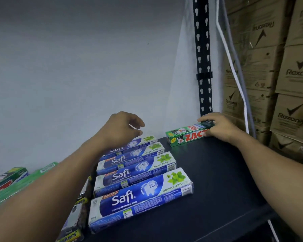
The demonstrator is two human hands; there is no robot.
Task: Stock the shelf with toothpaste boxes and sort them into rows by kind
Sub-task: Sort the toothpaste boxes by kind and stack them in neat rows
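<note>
Five blue Safi boxes (140, 194) lie in a row on the black shelf (217, 180), running from the lower centre of the frame up toward the white wall (77, 67); the front three show in full, the back two are partly hidden under your left arm. Each lies flat with its long side across the frame, nearly touching its neighbour.

Two green Zact boxes (185, 135) sit right of centre near the wall, one stacked on the other. Your right hand (217, 126) grasps their right end, fingers over the top box and thumb low on the front of the lower one.

Your left hand (121, 128) hovers above the far end of the Safi row, fingers loosely curled and holding nothing.

At the lower left edge lie more green boxes (9, 182), blurred; you cannot count them. Just left of the front Safi box, dark packs with yellow lettering (72, 231) show partly.

Along the right edge, brown Rexona cartons (292, 110) are stacked high behind the black shelf post (202, 55); they are shut, so their contents do not show.
</note>
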